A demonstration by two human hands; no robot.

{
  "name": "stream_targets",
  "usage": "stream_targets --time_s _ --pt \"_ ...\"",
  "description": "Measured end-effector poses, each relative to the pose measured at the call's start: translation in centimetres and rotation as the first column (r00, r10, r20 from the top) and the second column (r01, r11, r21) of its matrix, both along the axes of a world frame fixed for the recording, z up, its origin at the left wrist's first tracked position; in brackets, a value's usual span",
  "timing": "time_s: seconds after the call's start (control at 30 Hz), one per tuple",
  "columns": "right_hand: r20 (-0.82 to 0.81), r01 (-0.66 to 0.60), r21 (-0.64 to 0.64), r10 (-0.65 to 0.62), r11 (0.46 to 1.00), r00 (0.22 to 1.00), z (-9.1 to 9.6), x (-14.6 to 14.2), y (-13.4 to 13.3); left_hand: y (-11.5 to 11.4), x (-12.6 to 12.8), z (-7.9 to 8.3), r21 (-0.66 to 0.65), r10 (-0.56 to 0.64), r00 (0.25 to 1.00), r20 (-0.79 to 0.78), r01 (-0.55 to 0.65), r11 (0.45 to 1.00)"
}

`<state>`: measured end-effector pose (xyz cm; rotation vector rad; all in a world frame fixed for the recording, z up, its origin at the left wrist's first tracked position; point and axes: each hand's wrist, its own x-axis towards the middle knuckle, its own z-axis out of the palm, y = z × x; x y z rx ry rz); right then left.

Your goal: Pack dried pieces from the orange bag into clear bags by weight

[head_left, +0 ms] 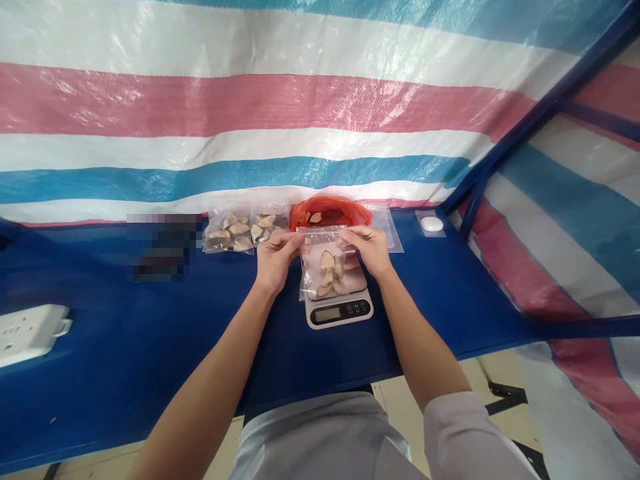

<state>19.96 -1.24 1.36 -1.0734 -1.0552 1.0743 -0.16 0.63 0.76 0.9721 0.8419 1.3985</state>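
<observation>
The person's left hand (274, 261) and right hand (365, 248) are both grasping the top edge of a clear zip-top bag (313, 267), with fingers and thumbs pinching the plastic from either side. The bag is holding several pale, brown-edged pieces (327, 267), which are gathering toward its lower part, and it is sitting over the platform of a white digital kitchen scale (340, 312), whose display is facing the person. Beyond the hands, two filled clear bags (243, 228) of similar pieces are lying side by side. A red plastic bag (330, 212) with darker contents is sitting just behind the scale, and a flat clear bag (386, 227) is lying beside it. Everything is resting on a blue table cover (150, 340), with a white power strip (27, 333) lying near its left end and a striped tarpaulin (250, 100) hanging behind.
</observation>
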Motion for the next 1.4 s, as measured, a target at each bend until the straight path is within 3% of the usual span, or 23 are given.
stream_targets --time_s 0.33,0.47,0.87,1.13,1.4 --pt "-0.003 -0.030 -0.049 0.029 0.998 1.000 0.4 -0.5 -0.3 -0.5 0.2 -0.6 0.141 0.128 0.988 -0.089 -0.114 0.983" --pt "-0.006 -0.047 -0.040 0.047 0.998 0.999 0.4 -0.6 -0.2 -0.5 0.3 -0.6 0.131 0.139 0.984 -0.113 -0.124 0.984" --pt "0.063 0.010 -0.041 -0.008 0.999 0.998 0.7 -1.0 -0.7 -0.7 0.4 -0.3 0.098 0.126 0.978 -0.166 -0.111 0.989" --pt "0.093 -0.035 -0.022 0.037 0.999 0.995 1.0 -1.2 -1.0 -0.7 0.6 -0.5 0.108 0.146 0.975 -0.169 -0.129 0.986" --pt "0.126 0.027 0.043 -0.032 0.999 0.992 0.4 -0.9 -0.7 -0.8 0.4 -0.5 0.100 0.035 0.977 -0.211 -0.014 0.995"
